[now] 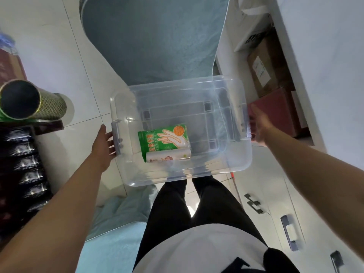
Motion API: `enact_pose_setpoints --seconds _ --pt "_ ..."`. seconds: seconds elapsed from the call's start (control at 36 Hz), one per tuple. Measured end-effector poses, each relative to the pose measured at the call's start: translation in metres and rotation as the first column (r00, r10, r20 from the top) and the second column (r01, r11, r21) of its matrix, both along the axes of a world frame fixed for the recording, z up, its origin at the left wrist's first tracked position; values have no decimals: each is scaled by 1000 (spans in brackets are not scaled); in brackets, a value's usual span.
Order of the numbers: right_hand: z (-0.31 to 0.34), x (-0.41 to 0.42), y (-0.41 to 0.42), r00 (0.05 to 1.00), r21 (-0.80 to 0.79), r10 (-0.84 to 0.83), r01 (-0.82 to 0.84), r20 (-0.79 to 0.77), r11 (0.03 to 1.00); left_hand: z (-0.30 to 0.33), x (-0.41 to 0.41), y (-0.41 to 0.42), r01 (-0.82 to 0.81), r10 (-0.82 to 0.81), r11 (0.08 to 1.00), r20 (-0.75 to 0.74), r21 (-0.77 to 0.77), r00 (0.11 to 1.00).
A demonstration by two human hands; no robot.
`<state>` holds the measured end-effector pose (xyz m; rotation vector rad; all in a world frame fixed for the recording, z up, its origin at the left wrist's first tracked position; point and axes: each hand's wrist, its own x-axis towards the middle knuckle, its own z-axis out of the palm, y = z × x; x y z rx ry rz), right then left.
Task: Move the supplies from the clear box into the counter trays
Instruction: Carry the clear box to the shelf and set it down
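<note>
A lidless clear plastic box hangs level in front of my legs, above the floor. My left hand grips its left end, with the fingers curled in at the grey latch. My right hand grips the right end, its fingertips hidden behind the rim. In the box's near left corner lies a green packet of disposable gloves. A small white roll lies against the packet's near edge. The rest of the box bottom is bare.
A teal padded mat lies on the tiled floor beyond the box. At the left, a green and gold tube rests on a dark shelf above rows of bottles. Cardboard boxes fill a white shelf at the right. White cabinet fronts with metal handles stand near right.
</note>
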<state>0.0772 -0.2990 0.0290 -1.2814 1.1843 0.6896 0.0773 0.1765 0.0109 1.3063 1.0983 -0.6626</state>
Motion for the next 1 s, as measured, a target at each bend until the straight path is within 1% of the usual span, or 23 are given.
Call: enact_pose_setpoints --seconds 0.03,0.06,0.11,0.14,0.22,0.31,0.47,0.67,0.75,0.86,1.0 --pt "-6 0 2 1000 0 4 -4 7 1000 0 0 0 7 -7 1000 -2 2 1000" --pt "-8 -3 6 1000 -41 8 -8 7 999 1 -2 0 11 -11 1000 -6 8 1000" --pt "-10 -14 13 1000 -223 25 -22 10 975 2 -5 2 17 -17 1000 -19 26 1000" --pt "-7 -21 17 1000 -267 24 -19 16 964 3 -6 3 20 -19 999 -26 30 999" --pt "5 -47 26 998 -295 15 2 58 956 7 -12 7 23 -22 999 -35 28 999" --pt "17 -74 27 995 -272 -12 37 95 962 13 -15 7 61 -60 997 -28 36 998" --pt "36 -123 20 996 -215 -72 80 45 973 24 -12 7 184 -184 982 -21 29 983" --pt "59 -176 26 973 -263 -201 225 112 938 48 -12 -15 323 -324 944 8 66 946" --pt "67 -204 26 961 -278 -250 273 116 921 58 -17 -28 401 -406 911 43 97 913" --pt "68 -263 34 929 -279 -349 371 124 886 68 -32 -47 493 -505 858 67 143 860" --pt "62 -349 39 855 -174 -508 519 109 837 74 -66 -76 604 -631 771 116 203 767"
